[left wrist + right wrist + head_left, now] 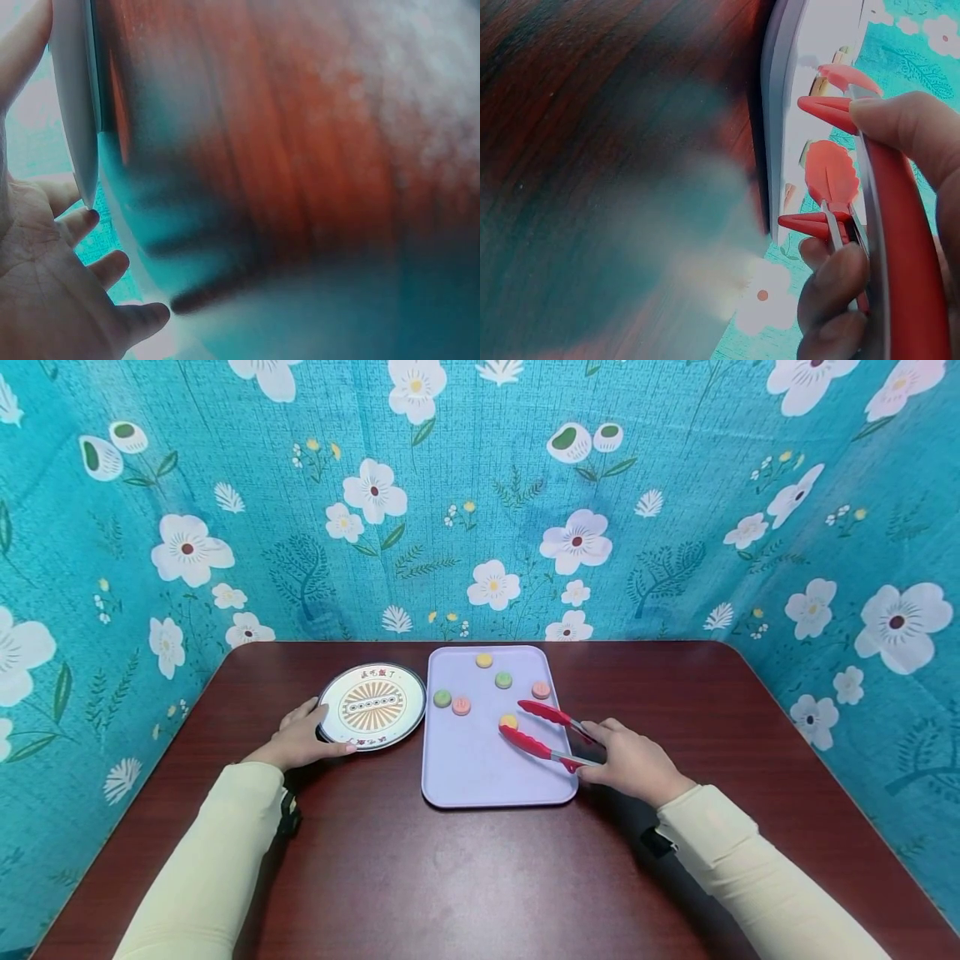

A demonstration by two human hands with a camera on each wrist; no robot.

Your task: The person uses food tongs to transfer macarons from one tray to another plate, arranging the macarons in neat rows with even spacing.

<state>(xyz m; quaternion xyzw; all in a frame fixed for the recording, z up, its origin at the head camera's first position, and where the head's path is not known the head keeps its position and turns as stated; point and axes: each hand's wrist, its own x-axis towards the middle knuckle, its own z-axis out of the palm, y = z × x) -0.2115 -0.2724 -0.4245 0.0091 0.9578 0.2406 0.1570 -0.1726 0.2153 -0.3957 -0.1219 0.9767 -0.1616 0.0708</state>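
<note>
My left hand (302,739) holds a round white plate (373,706) by its left rim, the thumb along the near edge and other fingers spread behind. In the left wrist view the plate (73,97) stands between thumb and index finger. My right hand (633,764) grips a pair of tongs (527,743) with red tips, thumb on one arm and fingers on the other. Over the lavender tray (495,781) the tong tips are spread apart. A yellow macaron (509,721) lies right at the nearer tip; a pink macaron (540,690) lies beyond the farther one.
Farther up the tray lie a yellow macaron (483,659), a green macaron (503,679), another green one and a pink macaron (461,705). The plate sits close to the tray's left edge. A blue floral curtain (480,502) surrounds the dark wooden table (450,877).
</note>
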